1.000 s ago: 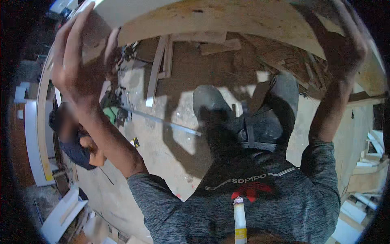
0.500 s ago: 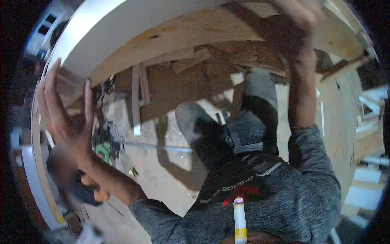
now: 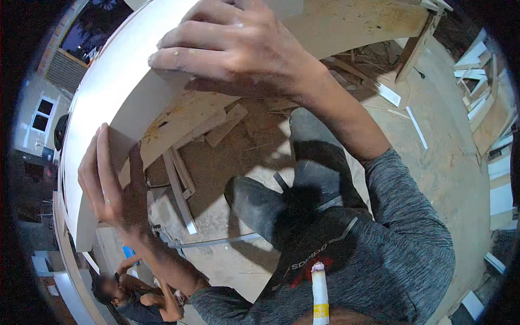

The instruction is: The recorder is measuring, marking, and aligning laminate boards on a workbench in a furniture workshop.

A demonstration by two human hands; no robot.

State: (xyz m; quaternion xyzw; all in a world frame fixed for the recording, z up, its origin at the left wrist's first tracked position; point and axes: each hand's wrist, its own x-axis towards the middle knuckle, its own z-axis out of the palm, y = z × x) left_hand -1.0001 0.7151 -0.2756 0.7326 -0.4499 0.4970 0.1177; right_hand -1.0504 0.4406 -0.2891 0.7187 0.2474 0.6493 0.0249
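Observation:
A large white-faced board [image 3: 116,67] runs along the upper left in front of me, its pale wooden underside structure [image 3: 181,111] showing below. My right hand [image 3: 233,49] lies over its near edge, fingers across the white face and thumb lower down by the edge. Further left, my left hand [image 3: 111,184] holds the same edge, with fingers up against the white side and thumb toward the underside. The left palm is mostly in shadow.
Wood offcuts [image 3: 179,179] lie on the floor beneath the board. Another person [image 3: 135,292] crouches at lower left. White and wooden scraps [image 3: 479,81] are piled at right. A wooden leg [image 3: 414,49] stands at upper right. A white tube with a yellow band [image 3: 320,292] hangs near my chest.
My right hand has moved left along the board's edge, closer to my left hand, which remains at the edge. The view has shifted, showing more floor at right and the other person more fully.

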